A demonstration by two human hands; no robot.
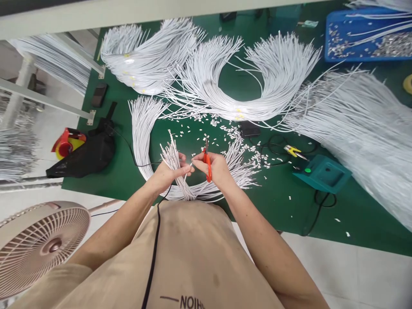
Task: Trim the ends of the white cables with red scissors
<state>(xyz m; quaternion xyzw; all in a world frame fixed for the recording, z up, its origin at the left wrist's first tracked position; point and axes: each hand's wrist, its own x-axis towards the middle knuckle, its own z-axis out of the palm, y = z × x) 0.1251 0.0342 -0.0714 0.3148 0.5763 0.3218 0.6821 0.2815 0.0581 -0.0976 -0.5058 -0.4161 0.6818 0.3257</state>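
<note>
My left hand (pixel 172 172) is closed around a bunch of white wires (pixel 172 155), whose ends stick up past the fingers. Between the two hands, the tip of a single wire is pinched by my right hand (pixel 216 168). A pair of orange-handled scissors (pixel 208 166) also sits in my right hand, blades pointing away from me. Beneath both hands, a curved bundle of white wires (pixel 141 128) lies on the green table. Small white bits (pixel 230 131) are scattered just beyond the hands. What sits on the pinched tip is too small to make out.
Large wire bundles (pixel 238 101) lie along the back, with more under clear plastic (pixel 370 111) at right. A blue tray (pixel 341 53) holds small metal pieces. A teal box (pixel 325 174) and yellow-handled cutters (pixel 294 151) stand right. Left are a black bag (pixel 86 152) and a fan (pixel 48 244).
</note>
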